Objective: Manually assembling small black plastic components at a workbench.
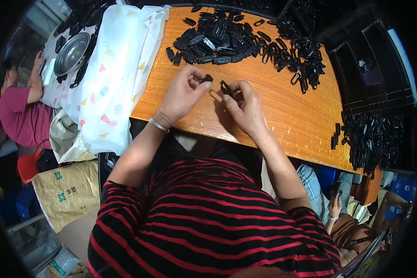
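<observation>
While a black part (208,78) is pinched by the left hand (183,92), a longer piece (225,87) is gripped by the right hand (246,104). Both hands are angled inward above the desk (289,118).

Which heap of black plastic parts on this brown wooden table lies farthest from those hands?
The black plastic heap at the table's near right corner; others lie farther back.

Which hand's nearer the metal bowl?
Left. The left hand is right of the metal bowl, across the patterned plastic sheet; the right hand is farther right, past the left one.
</observation>
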A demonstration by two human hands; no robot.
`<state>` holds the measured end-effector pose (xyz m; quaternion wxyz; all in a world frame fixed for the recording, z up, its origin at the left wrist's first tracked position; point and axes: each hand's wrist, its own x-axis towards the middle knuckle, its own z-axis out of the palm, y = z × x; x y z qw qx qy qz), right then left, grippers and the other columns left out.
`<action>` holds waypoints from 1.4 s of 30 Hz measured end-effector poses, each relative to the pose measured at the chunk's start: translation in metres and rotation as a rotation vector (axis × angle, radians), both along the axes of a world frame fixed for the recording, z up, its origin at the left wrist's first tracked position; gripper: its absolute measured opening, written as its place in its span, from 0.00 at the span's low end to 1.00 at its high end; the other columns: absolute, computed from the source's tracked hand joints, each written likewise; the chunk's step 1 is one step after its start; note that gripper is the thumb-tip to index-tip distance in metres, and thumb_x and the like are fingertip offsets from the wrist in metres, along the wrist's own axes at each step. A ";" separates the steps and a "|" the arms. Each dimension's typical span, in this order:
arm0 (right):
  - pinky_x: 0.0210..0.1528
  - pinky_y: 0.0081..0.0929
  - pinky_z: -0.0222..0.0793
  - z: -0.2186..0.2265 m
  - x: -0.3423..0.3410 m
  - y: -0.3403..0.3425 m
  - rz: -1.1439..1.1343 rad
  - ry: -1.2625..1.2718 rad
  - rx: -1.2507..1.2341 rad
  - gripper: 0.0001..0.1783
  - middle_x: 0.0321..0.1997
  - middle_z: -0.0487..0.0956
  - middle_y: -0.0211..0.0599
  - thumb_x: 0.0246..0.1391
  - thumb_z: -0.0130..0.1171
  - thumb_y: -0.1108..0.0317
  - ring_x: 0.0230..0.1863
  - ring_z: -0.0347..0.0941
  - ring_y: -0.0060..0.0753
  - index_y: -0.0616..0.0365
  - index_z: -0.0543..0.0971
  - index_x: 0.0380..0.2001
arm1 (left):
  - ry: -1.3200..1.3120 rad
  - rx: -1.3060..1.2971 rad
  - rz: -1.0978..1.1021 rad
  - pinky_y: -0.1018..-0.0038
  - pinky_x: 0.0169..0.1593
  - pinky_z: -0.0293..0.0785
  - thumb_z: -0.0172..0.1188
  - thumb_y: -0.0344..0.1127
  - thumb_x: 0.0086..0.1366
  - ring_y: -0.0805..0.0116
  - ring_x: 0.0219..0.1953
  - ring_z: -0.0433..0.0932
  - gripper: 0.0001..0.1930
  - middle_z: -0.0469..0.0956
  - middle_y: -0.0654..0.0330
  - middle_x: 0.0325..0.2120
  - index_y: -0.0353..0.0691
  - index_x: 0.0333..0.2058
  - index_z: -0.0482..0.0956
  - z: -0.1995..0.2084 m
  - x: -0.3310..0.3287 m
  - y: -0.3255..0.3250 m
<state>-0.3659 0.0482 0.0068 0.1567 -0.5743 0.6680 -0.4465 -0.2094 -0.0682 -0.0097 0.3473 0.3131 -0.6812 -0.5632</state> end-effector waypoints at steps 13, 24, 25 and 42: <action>0.28 0.16 0.69 -0.012 0.006 -0.007 -0.094 -0.221 -0.101 0.09 0.32 0.77 0.33 0.56 0.59 0.75 0.27 0.73 0.17 0.65 0.72 0.39 | 0.173 0.159 -0.114 0.80 0.37 0.74 0.60 0.22 0.58 0.76 0.33 0.75 0.18 0.75 0.62 0.33 0.32 0.48 0.73 -0.004 -0.016 0.040; 0.26 0.15 0.70 0.000 0.010 0.005 -0.049 -0.465 -0.083 0.12 0.28 0.77 0.30 0.56 0.59 0.76 0.26 0.73 0.15 0.65 0.74 0.43 | 0.346 0.529 -0.166 0.84 0.38 0.72 0.57 0.29 0.65 0.81 0.34 0.75 0.13 0.78 0.65 0.35 0.35 0.48 0.74 0.003 -0.011 0.034; 0.27 0.14 0.71 0.000 0.010 0.006 -0.045 -0.438 -0.096 0.12 0.28 0.77 0.30 0.57 0.57 0.77 0.26 0.73 0.15 0.66 0.73 0.44 | 0.336 0.500 -0.159 0.84 0.38 0.72 0.57 0.29 0.65 0.82 0.34 0.75 0.13 0.78 0.65 0.35 0.35 0.48 0.73 0.005 -0.011 0.034; 0.30 0.28 0.73 -0.009 0.027 0.014 -0.085 0.190 -0.257 0.18 0.32 0.74 0.39 0.43 0.69 0.75 0.29 0.75 0.34 0.61 0.77 0.39 | 0.227 0.220 -0.076 0.90 0.31 0.64 0.54 0.31 0.68 0.88 0.25 0.65 0.13 0.74 0.72 0.29 0.34 0.50 0.75 -0.003 -0.011 0.053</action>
